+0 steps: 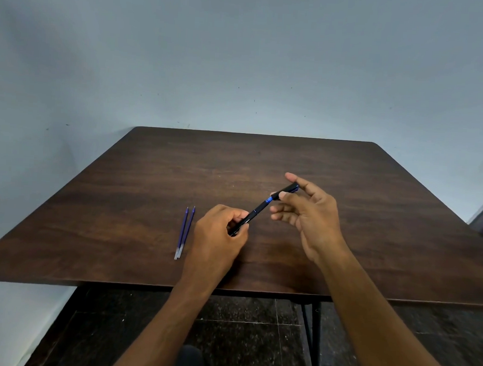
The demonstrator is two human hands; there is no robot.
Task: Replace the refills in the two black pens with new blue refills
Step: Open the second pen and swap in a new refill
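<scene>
A black pen (258,209) with a thin blue band is held slantwise above the dark wooden table (156,177). My left hand (217,238) grips its lower barrel end. My right hand (306,215) pinches the upper end, the cap part, between thumb and forefinger, with the other fingers spread. Two blue refills (184,233) lie side by side on the table just left of my left hand, tips pointing away from me. I see no second black pen.
The table stands against a pale blue-grey wall, its near edge just under my forearms. Dark tiled floor and black table legs (312,328) show below. My knees are at the bottom of the view.
</scene>
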